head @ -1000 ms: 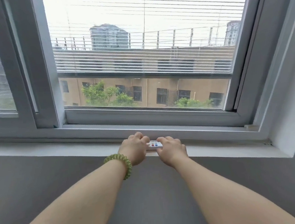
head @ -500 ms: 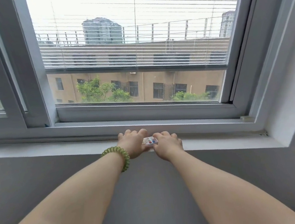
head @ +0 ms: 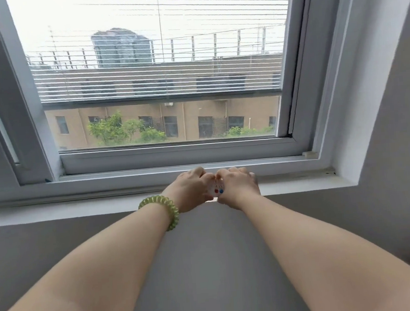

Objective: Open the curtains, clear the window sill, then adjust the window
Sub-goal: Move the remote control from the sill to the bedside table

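Bare forearms — green spiral band (head: 160,211) on left wrist.

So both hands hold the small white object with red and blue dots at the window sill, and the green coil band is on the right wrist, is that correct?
Not quite: in the head view the green coil band is on the left wrist. The left hand and right hand do both hold the small white object at the window sill.
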Tool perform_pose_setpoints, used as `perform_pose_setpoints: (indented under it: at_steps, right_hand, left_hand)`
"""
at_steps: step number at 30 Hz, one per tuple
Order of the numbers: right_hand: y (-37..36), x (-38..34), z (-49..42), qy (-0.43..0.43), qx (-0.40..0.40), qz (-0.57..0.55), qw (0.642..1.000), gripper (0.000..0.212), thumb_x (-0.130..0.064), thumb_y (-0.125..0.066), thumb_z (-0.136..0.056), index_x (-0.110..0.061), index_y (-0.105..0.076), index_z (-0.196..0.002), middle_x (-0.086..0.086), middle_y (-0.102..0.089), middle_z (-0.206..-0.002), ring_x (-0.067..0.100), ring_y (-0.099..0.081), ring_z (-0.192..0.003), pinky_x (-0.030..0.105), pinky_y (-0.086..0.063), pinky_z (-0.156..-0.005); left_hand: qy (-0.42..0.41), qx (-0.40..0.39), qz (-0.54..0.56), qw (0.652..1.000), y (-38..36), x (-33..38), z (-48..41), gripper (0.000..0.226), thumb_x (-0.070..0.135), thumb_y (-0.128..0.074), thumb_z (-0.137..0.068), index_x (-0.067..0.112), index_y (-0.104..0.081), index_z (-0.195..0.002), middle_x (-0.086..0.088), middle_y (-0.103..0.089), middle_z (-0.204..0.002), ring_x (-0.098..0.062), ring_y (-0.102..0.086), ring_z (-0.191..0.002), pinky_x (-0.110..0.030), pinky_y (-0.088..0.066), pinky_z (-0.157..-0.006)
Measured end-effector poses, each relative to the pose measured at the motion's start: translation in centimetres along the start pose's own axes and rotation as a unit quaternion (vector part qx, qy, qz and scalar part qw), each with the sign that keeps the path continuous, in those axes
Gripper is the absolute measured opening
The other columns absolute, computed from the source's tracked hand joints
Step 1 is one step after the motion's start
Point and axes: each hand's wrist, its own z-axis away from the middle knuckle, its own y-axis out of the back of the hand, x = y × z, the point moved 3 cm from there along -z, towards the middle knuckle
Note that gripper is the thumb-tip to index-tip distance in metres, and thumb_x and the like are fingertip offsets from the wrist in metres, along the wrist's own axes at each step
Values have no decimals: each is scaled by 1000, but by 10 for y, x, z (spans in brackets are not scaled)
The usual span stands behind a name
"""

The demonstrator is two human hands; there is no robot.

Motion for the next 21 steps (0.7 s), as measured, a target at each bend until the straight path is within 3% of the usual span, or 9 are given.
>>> perform_pose_setpoints:
  at_steps: [7,12,15,21]
  right_hand:
    - [39,87,58,-107,22,-39,993,49,-26,-70,-76,-20,-47,-119,7,-46,-124,29,-46,-121,40,-41,-97]
    - [52,179,124,-204,44,-99,973,54,-23,-73,-73,-20,-49,-121,9,-46,-124,32,-50,-118,41,-47,-96]
    - [54,241,169,-259,57,-124,956,53,-26,-73,-73,-15,-51,-119,13,-46,-123,34,-51,-116,40,-47,-96]
    - [66,362,251,-338,58,-129,930,50,-26,-76,-71,-11,-52,-112,15,-49,-121,35,-54,-113,40,-48,-94]
  left_hand:
    - [-126,-1,-43,991,13,107,-27,60,34,-60,-87,12,-35,-139,-10,-43,-132,-27,-52,-118,-33,-42,-96]
    - [-166,-41,11,985,-1,219,-44,60,29,-67,-80,18,-42,-133,-8,-46,-126,-29,-51,-116,-40,-48,-92]
    - [-194,-87,21,977,-18,299,-51,64,29,-71,-76,20,-44,-133,-8,-45,-127,-29,-48,-119,-45,-46,-92]
    - [-264,-102,36,959,-54,445,-60,58,35,-65,-80,21,-44,-133,-7,-46,-129,-30,-46,-123,-47,-43,-94]
